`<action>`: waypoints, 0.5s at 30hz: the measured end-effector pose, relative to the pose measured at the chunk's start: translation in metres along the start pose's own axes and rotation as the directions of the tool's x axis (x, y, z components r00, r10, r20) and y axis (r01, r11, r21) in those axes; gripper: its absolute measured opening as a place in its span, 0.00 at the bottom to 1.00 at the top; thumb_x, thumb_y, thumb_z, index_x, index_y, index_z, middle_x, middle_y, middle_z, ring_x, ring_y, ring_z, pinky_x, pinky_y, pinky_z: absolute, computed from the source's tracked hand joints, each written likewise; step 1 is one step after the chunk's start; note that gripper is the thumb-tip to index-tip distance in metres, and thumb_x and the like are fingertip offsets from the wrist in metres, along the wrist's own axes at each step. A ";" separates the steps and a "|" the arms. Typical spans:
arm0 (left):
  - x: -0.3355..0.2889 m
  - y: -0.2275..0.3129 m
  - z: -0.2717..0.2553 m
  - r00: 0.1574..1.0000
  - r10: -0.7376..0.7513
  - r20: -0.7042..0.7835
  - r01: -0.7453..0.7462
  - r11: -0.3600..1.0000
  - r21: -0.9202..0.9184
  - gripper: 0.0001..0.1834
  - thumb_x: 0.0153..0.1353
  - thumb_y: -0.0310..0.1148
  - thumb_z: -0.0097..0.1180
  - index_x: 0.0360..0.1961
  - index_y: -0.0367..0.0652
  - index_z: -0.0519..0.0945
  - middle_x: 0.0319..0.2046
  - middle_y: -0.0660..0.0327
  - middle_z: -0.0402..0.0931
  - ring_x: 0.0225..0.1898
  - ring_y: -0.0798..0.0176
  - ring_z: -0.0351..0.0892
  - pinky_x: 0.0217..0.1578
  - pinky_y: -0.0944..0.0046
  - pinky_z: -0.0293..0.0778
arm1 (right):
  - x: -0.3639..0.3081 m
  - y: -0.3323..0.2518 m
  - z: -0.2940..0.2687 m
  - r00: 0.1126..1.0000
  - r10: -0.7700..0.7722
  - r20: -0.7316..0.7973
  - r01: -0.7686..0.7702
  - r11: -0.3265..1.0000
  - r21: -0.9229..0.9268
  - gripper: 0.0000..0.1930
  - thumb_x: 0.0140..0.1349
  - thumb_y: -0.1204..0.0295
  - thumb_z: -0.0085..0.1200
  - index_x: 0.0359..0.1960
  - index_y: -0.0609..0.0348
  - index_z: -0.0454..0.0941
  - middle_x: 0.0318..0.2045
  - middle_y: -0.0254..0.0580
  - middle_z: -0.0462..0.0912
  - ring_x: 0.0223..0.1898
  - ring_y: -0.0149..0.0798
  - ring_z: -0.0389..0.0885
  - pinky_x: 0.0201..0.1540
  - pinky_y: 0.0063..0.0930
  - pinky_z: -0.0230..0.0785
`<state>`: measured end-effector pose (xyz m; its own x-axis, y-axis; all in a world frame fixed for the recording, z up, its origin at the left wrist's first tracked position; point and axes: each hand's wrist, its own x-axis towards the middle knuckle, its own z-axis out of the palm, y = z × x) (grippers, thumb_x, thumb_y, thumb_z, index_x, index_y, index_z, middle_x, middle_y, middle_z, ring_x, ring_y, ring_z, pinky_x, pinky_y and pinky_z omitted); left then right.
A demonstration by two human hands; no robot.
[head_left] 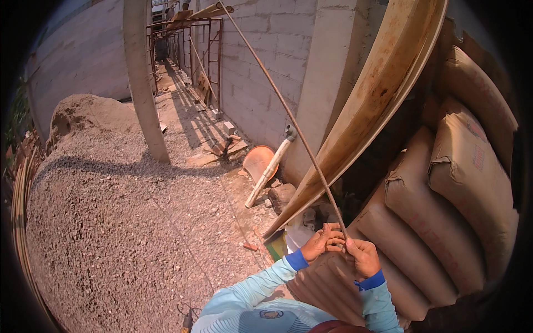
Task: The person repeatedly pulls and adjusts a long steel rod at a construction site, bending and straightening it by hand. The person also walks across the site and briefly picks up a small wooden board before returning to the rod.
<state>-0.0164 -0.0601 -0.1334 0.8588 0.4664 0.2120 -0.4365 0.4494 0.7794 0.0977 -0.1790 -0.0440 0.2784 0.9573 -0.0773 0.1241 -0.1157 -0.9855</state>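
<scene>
The rod (297,126), long, thin and brown, slants from the upper edge down to the person's two hands, low and right of centre. The right hand (365,259) pinches its lower end between thumb and fingers. The left hand (318,245) is loosely curled just beside it, fingers parted; whether they touch the rod I cannot tell.

A broad bed of gravel (122,222) fills the left, with a pale block wall (266,50) beyond the rod. Stacked brown bags (472,161) rise on the right, beside and beneath the right hand. Between wall and bags leans a long, bowed board (383,83); the rod crosses in front of it. Further off are a concrete post (140,83) and rusty scaffolding (220,72). An orange-rimmed tub (256,159) lies tipped behind a pale pipe (272,172), and a reddish brick piece (250,246) sits on the ground left of the left hand.

The right hand covers the rod's lower tip, and the upper edge appears to cut off its far end. Deep shadow behind the board hides what is there.
</scene>
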 end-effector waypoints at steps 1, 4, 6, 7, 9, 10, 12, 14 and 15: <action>-0.015 -0.028 0.012 1.000 -0.005 0.014 0.005 0.999 -0.042 0.42 0.64 0.67 0.31 0.61 0.36 0.59 0.48 0.52 0.73 0.49 0.61 0.75 0.49 0.62 0.73 | 0.008 -0.011 0.008 0.994 0.094 0.062 -0.099 0.991 0.093 0.20 0.67 0.57 0.51 0.23 0.61 0.75 0.15 0.24 0.66 0.16 0.19 0.56 0.18 0.19 0.46; -0.041 -0.070 0.022 0.913 -0.404 0.052 0.271 0.699 0.662 0.39 0.64 0.67 0.34 0.45 0.34 0.70 0.38 0.53 0.73 0.39 0.62 0.74 0.40 0.63 0.71 | 0.036 -0.040 0.029 0.965 0.176 0.197 -0.219 0.950 0.221 0.18 0.68 0.57 0.50 0.27 0.57 0.72 0.14 0.22 0.60 0.14 0.19 0.51 0.16 0.17 0.42; -0.047 -0.078 0.032 0.908 -0.323 0.268 0.050 0.717 0.695 0.38 0.65 0.65 0.36 0.37 0.33 0.72 0.33 0.53 0.71 0.35 0.61 0.72 0.35 0.61 0.67 | 0.057 -0.057 0.037 0.951 0.171 0.258 -0.239 0.935 0.261 0.16 0.68 0.57 0.49 0.28 0.55 0.70 0.14 0.22 0.57 0.13 0.19 0.49 0.15 0.15 0.42; -0.048 -0.076 0.038 0.895 -0.189 0.405 -0.099 0.799 0.593 0.38 0.66 0.65 0.36 0.33 0.33 0.72 0.31 0.53 0.70 0.33 0.61 0.70 0.33 0.60 0.66 | 0.067 -0.064 0.041 0.946 0.171 0.274 -0.251 0.924 0.290 0.16 0.69 0.57 0.49 0.28 0.54 0.69 0.14 0.21 0.57 0.14 0.19 0.49 0.15 0.15 0.42; -0.045 -0.068 0.051 0.982 -0.030 0.184 -0.085 0.808 0.583 0.34 0.68 0.59 0.38 0.30 0.34 0.74 0.26 0.57 0.70 0.33 0.61 0.72 0.36 0.61 0.67 | 0.083 -0.075 0.049 0.933 0.163 0.321 -0.261 0.920 0.294 0.15 0.69 0.58 0.48 0.28 0.55 0.70 0.15 0.22 0.58 0.15 0.19 0.51 0.15 0.15 0.43; -0.042 -0.062 0.057 0.995 0.017 0.100 -0.078 0.760 0.645 0.34 0.69 0.59 0.38 0.30 0.34 0.76 0.24 0.58 0.71 0.33 0.60 0.73 0.39 0.61 0.68 | 0.089 -0.080 0.051 0.931 0.151 0.332 -0.256 0.920 0.299 0.15 0.69 0.58 0.48 0.29 0.55 0.70 0.15 0.22 0.58 0.15 0.19 0.52 0.16 0.15 0.44; -0.036 -0.053 0.067 0.990 0.071 0.118 -0.106 0.941 0.320 0.32 0.71 0.55 0.36 0.37 0.33 0.78 0.31 0.57 0.80 0.41 0.58 0.78 0.47 0.63 0.70 | 0.095 -0.086 0.049 0.923 0.108 0.370 -0.217 0.939 0.266 0.17 0.70 0.57 0.46 0.36 0.61 0.73 0.19 0.27 0.68 0.17 0.22 0.63 0.20 0.17 0.57; -0.033 -0.046 0.074 0.986 0.101 0.129 -0.133 0.955 0.267 0.30 0.72 0.52 0.37 0.37 0.32 0.78 0.32 0.55 0.81 0.39 0.61 0.78 0.46 0.64 0.70 | 0.090 -0.083 0.040 0.933 -0.111 0.341 0.073 0.990 0.125 0.20 0.70 0.55 0.45 0.45 0.63 0.73 0.24 0.32 0.74 0.23 0.25 0.71 0.27 0.20 0.66; -0.033 -0.044 0.076 0.984 0.118 0.135 -0.148 0.961 0.236 0.29 0.72 0.50 0.38 0.36 0.32 0.77 0.32 0.55 0.82 0.39 0.63 0.78 0.46 0.65 0.70 | 0.084 -0.077 0.034 0.921 -0.218 0.323 0.212 0.976 0.055 0.23 0.70 0.54 0.44 0.49 0.65 0.73 0.27 0.35 0.77 0.26 0.27 0.75 0.31 0.22 0.70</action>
<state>-0.0053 -0.1534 -0.1296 0.8295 0.4093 0.3801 -0.4828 0.1834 0.8563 0.0798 -0.0804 0.0200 -0.0782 0.9924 0.0949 0.1278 0.1044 -0.9863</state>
